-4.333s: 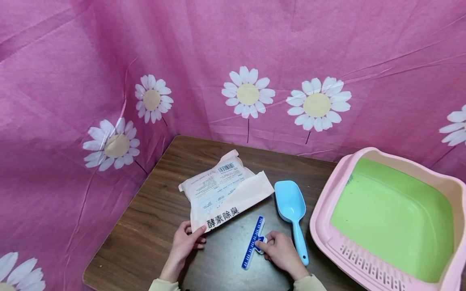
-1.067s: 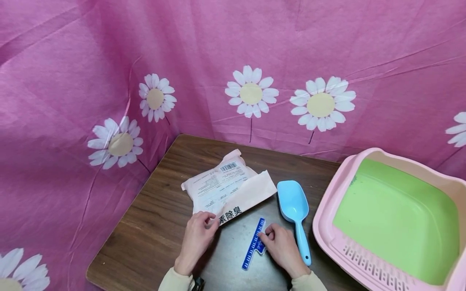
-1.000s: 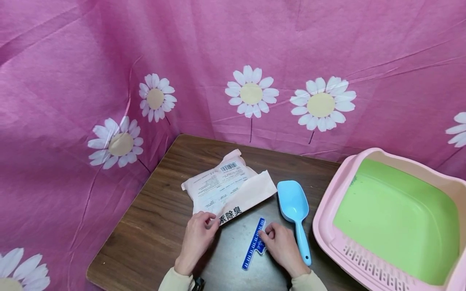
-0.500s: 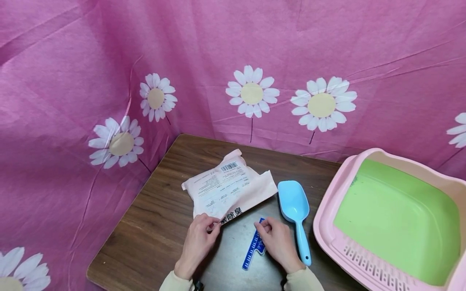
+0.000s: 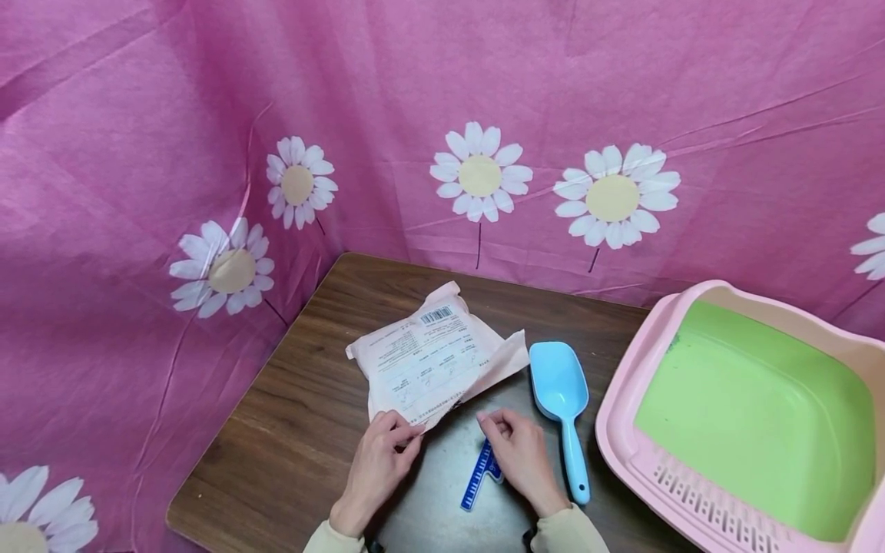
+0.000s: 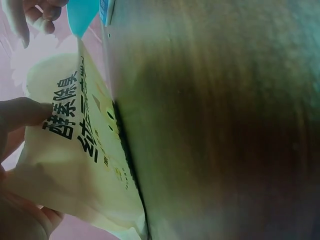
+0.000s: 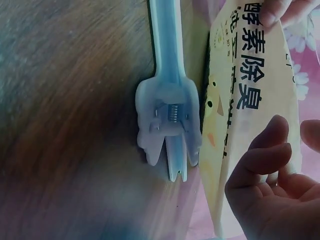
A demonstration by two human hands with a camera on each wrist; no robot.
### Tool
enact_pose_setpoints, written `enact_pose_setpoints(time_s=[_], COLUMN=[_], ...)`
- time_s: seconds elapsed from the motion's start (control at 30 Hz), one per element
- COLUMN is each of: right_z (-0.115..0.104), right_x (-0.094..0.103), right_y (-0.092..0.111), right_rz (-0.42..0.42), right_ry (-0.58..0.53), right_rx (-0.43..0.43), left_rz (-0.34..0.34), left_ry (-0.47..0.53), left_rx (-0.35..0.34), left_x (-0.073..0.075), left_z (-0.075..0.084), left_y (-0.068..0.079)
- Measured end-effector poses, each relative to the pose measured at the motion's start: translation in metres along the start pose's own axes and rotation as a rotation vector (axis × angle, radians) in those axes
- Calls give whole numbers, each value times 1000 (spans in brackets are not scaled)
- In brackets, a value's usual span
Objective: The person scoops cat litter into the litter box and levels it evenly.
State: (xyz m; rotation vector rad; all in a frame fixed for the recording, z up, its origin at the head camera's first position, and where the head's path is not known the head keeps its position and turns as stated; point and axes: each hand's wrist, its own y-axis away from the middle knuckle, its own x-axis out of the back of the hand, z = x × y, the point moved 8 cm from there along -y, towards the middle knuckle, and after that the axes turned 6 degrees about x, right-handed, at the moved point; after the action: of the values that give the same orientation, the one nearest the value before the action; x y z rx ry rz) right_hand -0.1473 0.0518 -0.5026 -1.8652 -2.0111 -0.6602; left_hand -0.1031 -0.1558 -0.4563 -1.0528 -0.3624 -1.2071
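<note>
A pale pink printed bag of cat litter lies on the table. My left hand pinches the near corner of its folded flap between thumb and fingers, and in the left wrist view the flap's front stands up with dark lettering. My right hand hovers just right of the flap, its fingers loosely bent and holding nothing. Below it lies a blue bag clip, its upper end hidden by the hand. The right wrist view shows the clip's spring and grips edge-on, beside the bag.
A light blue scoop lies right of the clip, handle toward me. Further right stands a pink litter box with a green inside. The wooden table meets a pink flowered curtain at its back and left.
The left hand has tilted the flap's edge up, so its large lettering no longer shows in the head view. The right hand has left the clip and moved up and left toward the bag.
</note>
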Motion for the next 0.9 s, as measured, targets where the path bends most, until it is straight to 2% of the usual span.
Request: enact_pose_setpoints(time_s=[0.23, 0.43, 0.9], right_z=[2, -3, 0], right_x=[-3, -2, 0], right_y=[-1, -1, -5], right_rz=[-26, 0, 15], right_ry=[-17, -47, -140], right_rx=[-48, -30, -63], left_rz=[-17, -30, -112], left_ry=[-28, -34, -105], left_rx=[-75, -115, -129], left_x=[-2, -1, -9], left_z=[4, 6, 6], left_y=[3, 5, 7])
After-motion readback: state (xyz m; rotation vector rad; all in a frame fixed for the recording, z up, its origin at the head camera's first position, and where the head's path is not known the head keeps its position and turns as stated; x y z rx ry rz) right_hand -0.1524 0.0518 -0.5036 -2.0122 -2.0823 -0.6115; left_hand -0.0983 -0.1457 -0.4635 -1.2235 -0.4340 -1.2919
